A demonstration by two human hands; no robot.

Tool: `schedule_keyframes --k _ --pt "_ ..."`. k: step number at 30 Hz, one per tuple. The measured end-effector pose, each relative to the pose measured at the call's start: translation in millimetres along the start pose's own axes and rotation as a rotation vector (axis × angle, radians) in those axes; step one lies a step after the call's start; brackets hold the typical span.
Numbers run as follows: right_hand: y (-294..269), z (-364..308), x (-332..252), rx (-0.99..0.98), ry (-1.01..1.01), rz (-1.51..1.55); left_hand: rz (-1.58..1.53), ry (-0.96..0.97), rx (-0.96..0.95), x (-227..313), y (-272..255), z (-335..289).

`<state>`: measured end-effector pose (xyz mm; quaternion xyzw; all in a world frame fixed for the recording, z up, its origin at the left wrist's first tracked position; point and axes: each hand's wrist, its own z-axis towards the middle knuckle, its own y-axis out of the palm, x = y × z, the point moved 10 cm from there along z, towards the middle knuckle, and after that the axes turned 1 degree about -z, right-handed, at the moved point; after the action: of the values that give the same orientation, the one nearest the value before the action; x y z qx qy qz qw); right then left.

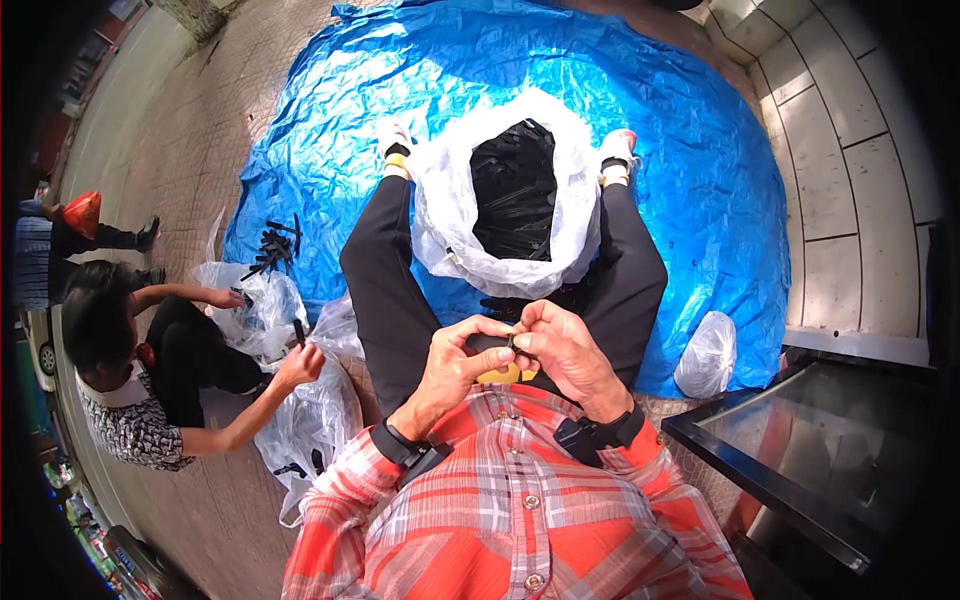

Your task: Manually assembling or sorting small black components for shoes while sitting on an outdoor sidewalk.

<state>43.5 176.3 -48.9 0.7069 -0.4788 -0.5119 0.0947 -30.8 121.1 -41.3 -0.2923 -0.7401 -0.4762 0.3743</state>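
My left hand (455,362) and my right hand (565,352) meet in front of my chest, pinching a small dark part (510,342) between the fingertips. A yellow object (500,374) shows just under my left fingers. Between my outstretched legs stands a white plastic sack (450,215) filled with black pieces (515,190). Both wrists wear black bands.
A blue tarp (700,170) covers the paved ground. A small tied white bag (707,355) lies at its right edge. On my left a person (150,370) crouches, holding a black piece over clear bags (310,410); loose black pieces (275,245) lie nearby. A dark glass-topped case (830,450) sits at lower right.
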Motion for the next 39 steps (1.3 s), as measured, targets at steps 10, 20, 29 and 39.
schedule_keyframes --k 10,20,29,39 --pt "8 1 4 -0.117 0.145 -0.207 0.062 -0.043 -0.134 9 3 1" --pt "6 -10 -1 -0.154 0.122 -0.475 0.215 0.053 -0.231 13 13 -19" --pt "15 -22 -3 -0.148 0.060 -0.686 0.213 0.190 -0.295 19 25 -25" --pt "18 -20 -6 0.049 -0.144 -0.800 0.277 0.085 -0.185 20 20 -24"
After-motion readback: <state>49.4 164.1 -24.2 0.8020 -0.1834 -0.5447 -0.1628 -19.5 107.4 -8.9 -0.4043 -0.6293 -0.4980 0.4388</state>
